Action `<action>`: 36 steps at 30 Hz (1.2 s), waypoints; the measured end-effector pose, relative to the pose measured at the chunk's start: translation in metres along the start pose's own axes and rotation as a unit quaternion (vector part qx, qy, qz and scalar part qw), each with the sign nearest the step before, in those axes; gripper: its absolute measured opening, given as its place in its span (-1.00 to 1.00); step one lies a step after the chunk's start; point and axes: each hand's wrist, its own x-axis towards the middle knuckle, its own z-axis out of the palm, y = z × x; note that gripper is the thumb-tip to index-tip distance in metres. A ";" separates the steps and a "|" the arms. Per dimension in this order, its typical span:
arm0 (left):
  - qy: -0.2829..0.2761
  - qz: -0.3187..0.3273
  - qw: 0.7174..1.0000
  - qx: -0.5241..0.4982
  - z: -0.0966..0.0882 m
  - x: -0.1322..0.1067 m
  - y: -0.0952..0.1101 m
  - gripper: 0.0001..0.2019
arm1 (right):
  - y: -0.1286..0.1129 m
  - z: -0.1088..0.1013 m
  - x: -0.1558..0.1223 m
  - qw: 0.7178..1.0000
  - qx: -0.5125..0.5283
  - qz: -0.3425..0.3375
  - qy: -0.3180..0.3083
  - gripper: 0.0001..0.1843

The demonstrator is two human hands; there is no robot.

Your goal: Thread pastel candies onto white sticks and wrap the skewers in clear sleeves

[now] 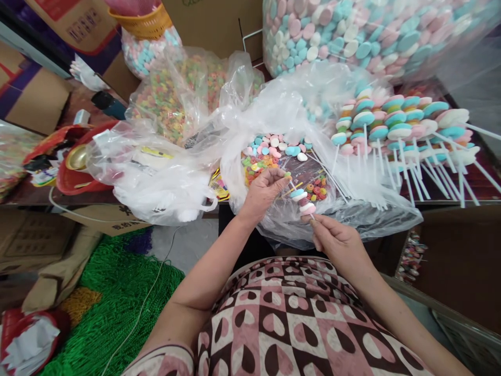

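Note:
My right hand [335, 237] pinches the lower end of a thin white stick [310, 214] that carries a few pastel candy discs [302, 200]. My left hand [263, 192] is closed in a pinch at the stick's upper tip, holding a small green ring candy [287, 175]. Both hands hover over an open clear plastic bag [352, 209] that holds loose ring candies [318, 188] and pastel discs [279, 146].
Several finished candy skewers [395, 125] lie fanned out at the right. Big bags of pastel discs [352, 36] and ring candies [176, 94] stand behind. A red basin [74, 180] sits at left, green netting [117, 297] on the floor, cardboard boxes around.

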 end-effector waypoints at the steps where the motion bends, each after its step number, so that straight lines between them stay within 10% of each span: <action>1: -0.001 -0.001 1.000 0.003 0.000 0.000 0.000 -0.74 | 0.000 0.000 0.000 1.000 0.000 0.001 0.000 -0.63; 36: -0.040 -0.038 0.998 -0.011 -0.002 -0.002 0.003 -0.76 | 0.002 0.002 0.003 1.000 0.008 -0.014 0.014 -0.59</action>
